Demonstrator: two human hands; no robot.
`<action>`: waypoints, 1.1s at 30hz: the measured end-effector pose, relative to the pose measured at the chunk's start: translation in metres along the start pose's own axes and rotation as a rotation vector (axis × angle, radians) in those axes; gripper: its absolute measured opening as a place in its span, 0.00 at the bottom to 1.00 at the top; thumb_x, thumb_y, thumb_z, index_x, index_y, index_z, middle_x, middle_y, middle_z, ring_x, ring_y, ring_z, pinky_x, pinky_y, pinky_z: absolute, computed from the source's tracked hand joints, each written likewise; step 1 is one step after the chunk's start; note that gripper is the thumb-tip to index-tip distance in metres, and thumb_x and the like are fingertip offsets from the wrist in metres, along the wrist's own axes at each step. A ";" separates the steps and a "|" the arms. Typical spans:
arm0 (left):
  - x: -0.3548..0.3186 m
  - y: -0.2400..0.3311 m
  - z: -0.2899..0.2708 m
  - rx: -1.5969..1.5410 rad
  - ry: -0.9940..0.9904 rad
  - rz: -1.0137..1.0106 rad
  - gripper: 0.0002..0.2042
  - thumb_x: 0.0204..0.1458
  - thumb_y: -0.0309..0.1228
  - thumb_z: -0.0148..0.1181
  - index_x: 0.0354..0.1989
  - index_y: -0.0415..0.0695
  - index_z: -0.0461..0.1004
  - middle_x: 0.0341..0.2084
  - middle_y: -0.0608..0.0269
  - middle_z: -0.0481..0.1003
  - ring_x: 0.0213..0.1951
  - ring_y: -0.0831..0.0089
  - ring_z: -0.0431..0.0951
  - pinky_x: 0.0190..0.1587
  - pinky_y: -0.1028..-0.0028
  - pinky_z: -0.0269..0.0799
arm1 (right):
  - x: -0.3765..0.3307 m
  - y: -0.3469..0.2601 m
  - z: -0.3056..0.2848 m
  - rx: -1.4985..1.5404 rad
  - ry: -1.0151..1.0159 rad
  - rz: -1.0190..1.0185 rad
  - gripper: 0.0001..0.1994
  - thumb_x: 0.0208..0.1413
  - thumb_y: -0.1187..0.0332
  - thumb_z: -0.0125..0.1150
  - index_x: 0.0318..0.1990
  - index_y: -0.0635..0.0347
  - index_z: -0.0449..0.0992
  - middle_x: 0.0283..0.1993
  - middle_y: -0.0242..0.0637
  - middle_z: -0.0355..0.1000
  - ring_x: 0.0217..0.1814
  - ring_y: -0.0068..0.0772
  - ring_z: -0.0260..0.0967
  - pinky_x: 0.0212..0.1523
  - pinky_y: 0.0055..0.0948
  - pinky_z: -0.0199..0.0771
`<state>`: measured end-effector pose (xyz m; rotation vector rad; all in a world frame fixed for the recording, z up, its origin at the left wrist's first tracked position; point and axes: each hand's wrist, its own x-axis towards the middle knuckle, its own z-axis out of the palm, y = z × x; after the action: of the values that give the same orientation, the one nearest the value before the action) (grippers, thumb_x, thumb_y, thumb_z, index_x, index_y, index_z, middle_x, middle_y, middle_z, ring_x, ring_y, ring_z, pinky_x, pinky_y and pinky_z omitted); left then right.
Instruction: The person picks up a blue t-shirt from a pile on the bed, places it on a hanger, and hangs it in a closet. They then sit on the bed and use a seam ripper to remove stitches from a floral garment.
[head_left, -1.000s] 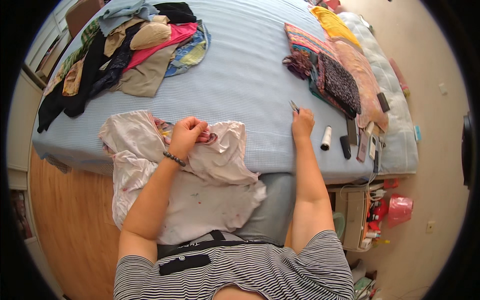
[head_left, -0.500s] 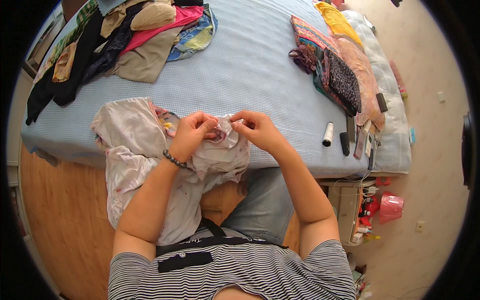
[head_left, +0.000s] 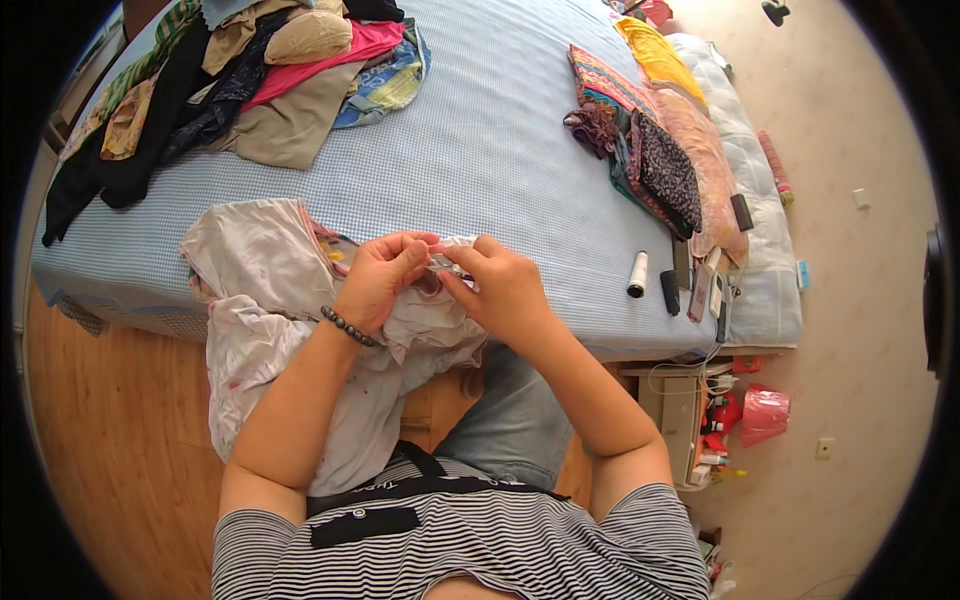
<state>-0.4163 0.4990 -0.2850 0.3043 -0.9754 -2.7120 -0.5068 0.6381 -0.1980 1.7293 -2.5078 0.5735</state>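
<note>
A pale garment (head_left: pixel 262 345), thin and creased with faint coloured flecks, spreads over the bed's near edge and hangs down across my lap. A patterned strip with a yellow patch shows beside my left hand. My left hand (head_left: pixel 375 282), with a dark bead bracelet (head_left: pixel 348 327) at the wrist, pinches the cloth between thumb and fingers. Close by, my right hand (head_left: pixel 502 286) also has thumb and fingers together on the garment. A small light piece sits between the two sets of fingertips; its kind is too small to tell.
A heap of clothes (head_left: pixel 285 95) lies at the bed's far left. On the right are folded patterned clothes (head_left: pixel 665 170), a white bottle (head_left: pixel 637 274) and a black case (head_left: pixel 670 292). Below the bed's right corner stands a cabinet (head_left: pixel 665 425) beside a pink bin (head_left: pixel 765 415).
My right hand has turned inward, its thumb now lower and its fingers nearer the left hand. The view has shifted slightly, moving the bed's right side leftward.
</note>
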 end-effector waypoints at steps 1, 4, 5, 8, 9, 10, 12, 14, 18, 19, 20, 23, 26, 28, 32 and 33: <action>-0.001 0.001 0.001 -0.006 -0.002 -0.002 0.08 0.53 0.30 0.58 0.31 0.37 0.75 0.44 0.61 0.69 0.35 0.81 0.71 0.40 0.80 0.70 | 0.000 -0.001 0.002 -0.030 0.022 -0.021 0.12 0.46 0.63 0.63 0.39 0.54 0.75 0.27 0.36 0.67 0.24 0.37 0.68 0.24 0.33 0.69; -0.003 0.003 0.004 -0.019 -0.004 -0.006 0.07 0.52 0.29 0.59 0.30 0.37 0.75 0.46 0.60 0.69 0.37 0.79 0.72 0.41 0.78 0.71 | 0.000 -0.004 0.007 -0.107 0.067 -0.067 0.11 0.45 0.64 0.63 0.37 0.54 0.75 0.26 0.36 0.67 0.23 0.37 0.68 0.23 0.32 0.69; -0.002 0.002 0.003 -0.018 -0.003 -0.007 0.07 0.52 0.29 0.59 0.29 0.38 0.75 0.46 0.60 0.69 0.38 0.78 0.72 0.42 0.78 0.72 | 0.000 -0.005 0.008 -0.124 0.068 -0.071 0.11 0.45 0.64 0.63 0.37 0.54 0.75 0.26 0.36 0.67 0.23 0.36 0.68 0.22 0.32 0.69; -0.001 0.000 0.000 -0.012 -0.002 -0.005 0.06 0.52 0.28 0.59 0.29 0.38 0.75 0.46 0.59 0.69 0.38 0.77 0.72 0.43 0.77 0.72 | 0.000 -0.007 0.008 -0.165 0.073 -0.084 0.10 0.46 0.64 0.62 0.35 0.56 0.74 0.25 0.35 0.67 0.23 0.35 0.68 0.22 0.32 0.69; -0.001 0.000 -0.001 -0.009 -0.002 -0.004 0.06 0.52 0.28 0.59 0.29 0.38 0.75 0.46 0.59 0.69 0.39 0.77 0.73 0.43 0.77 0.72 | 0.000 -0.007 0.009 -0.176 0.074 -0.089 0.09 0.47 0.64 0.61 0.35 0.56 0.74 0.25 0.35 0.67 0.23 0.35 0.68 0.22 0.31 0.69; -0.001 0.000 -0.001 -0.019 0.002 -0.009 0.05 0.52 0.28 0.59 0.29 0.39 0.75 0.46 0.59 0.69 0.39 0.77 0.73 0.43 0.77 0.72 | 0.000 -0.007 0.009 -0.184 0.085 -0.099 0.09 0.47 0.64 0.61 0.34 0.56 0.74 0.25 0.35 0.67 0.23 0.35 0.68 0.22 0.31 0.69; 0.000 0.000 0.001 -0.038 0.012 -0.019 0.05 0.52 0.28 0.59 0.29 0.39 0.75 0.46 0.59 0.69 0.39 0.77 0.73 0.44 0.76 0.73 | 0.000 -0.007 0.010 -0.199 0.106 -0.120 0.08 0.48 0.65 0.60 0.33 0.57 0.73 0.24 0.35 0.67 0.22 0.35 0.68 0.22 0.31 0.69; 0.001 -0.003 -0.005 -0.023 -0.006 -0.009 0.07 0.53 0.30 0.58 0.33 0.39 0.74 0.47 0.58 0.69 0.41 0.74 0.74 0.45 0.73 0.72 | 0.000 -0.008 0.010 -0.204 0.107 -0.122 0.07 0.49 0.65 0.59 0.33 0.57 0.73 0.24 0.35 0.67 0.23 0.34 0.68 0.22 0.31 0.69; 0.000 -0.001 0.000 -0.051 -0.002 -0.011 0.05 0.52 0.28 0.58 0.29 0.40 0.74 0.46 0.58 0.69 0.39 0.76 0.74 0.44 0.76 0.73 | -0.002 -0.006 0.011 -0.263 0.069 -0.112 0.07 0.48 0.65 0.59 0.32 0.57 0.73 0.24 0.35 0.67 0.23 0.34 0.68 0.23 0.31 0.69; 0.001 -0.002 0.001 -0.065 0.006 -0.012 0.05 0.53 0.28 0.58 0.29 0.39 0.74 0.46 0.58 0.69 0.39 0.75 0.74 0.45 0.76 0.73 | -0.002 -0.006 0.011 -0.255 0.078 -0.101 0.08 0.48 0.65 0.60 0.33 0.58 0.74 0.25 0.36 0.67 0.24 0.34 0.69 0.23 0.31 0.69; 0.001 -0.002 0.001 -0.080 0.014 -0.013 0.05 0.53 0.28 0.58 0.29 0.39 0.74 0.46 0.57 0.69 0.40 0.74 0.74 0.45 0.75 0.73 | -0.003 -0.005 0.011 -0.246 0.087 -0.091 0.09 0.48 0.64 0.60 0.33 0.58 0.74 0.25 0.37 0.68 0.24 0.35 0.69 0.23 0.31 0.69; 0.004 -0.005 -0.004 -0.129 -0.013 -0.008 0.07 0.54 0.30 0.56 0.31 0.39 0.73 0.49 0.56 0.68 0.44 0.69 0.74 0.47 0.72 0.72 | -0.006 0.005 0.011 -0.094 0.182 0.027 0.11 0.46 0.64 0.62 0.35 0.60 0.74 0.24 0.35 0.67 0.22 0.29 0.67 0.22 0.27 0.66; 0.005 -0.005 -0.007 -0.193 -0.023 -0.011 0.07 0.55 0.31 0.55 0.31 0.39 0.73 0.51 0.55 0.66 0.48 0.65 0.73 0.48 0.71 0.72 | -0.009 0.016 0.008 0.367 0.136 0.321 0.13 0.45 0.65 0.65 0.37 0.62 0.74 0.21 0.29 0.63 0.20 0.19 0.62 0.21 0.21 0.60; 0.006 -0.005 -0.009 -0.216 -0.012 -0.012 0.08 0.55 0.31 0.56 0.31 0.39 0.73 0.51 0.55 0.66 0.48 0.63 0.73 0.48 0.71 0.72 | -0.005 0.010 0.008 0.760 0.067 0.489 0.14 0.44 0.67 0.67 0.37 0.65 0.75 0.18 0.21 0.58 0.20 0.11 0.54 0.20 0.15 0.52; 0.005 -0.008 -0.003 -0.204 0.006 -0.010 0.07 0.54 0.30 0.57 0.31 0.38 0.73 0.51 0.56 0.66 0.45 0.67 0.73 0.48 0.72 0.71 | 0.006 -0.012 0.030 1.267 0.034 0.676 0.07 0.47 0.70 0.65 0.29 0.64 0.75 0.20 0.25 0.66 0.17 0.12 0.57 0.16 0.14 0.52; 0.004 -0.008 0.001 -0.200 0.009 -0.011 0.07 0.54 0.30 0.57 0.31 0.37 0.74 0.50 0.57 0.67 0.43 0.70 0.74 0.48 0.73 0.71 | 0.005 -0.011 0.038 1.357 0.071 0.676 0.06 0.48 0.71 0.64 0.30 0.63 0.76 0.19 0.25 0.65 0.16 0.12 0.54 0.15 0.14 0.49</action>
<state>-0.4216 0.5048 -0.2897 0.2835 -0.6940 -2.7864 -0.4922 0.6184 -0.2293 0.6805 -2.6717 2.7235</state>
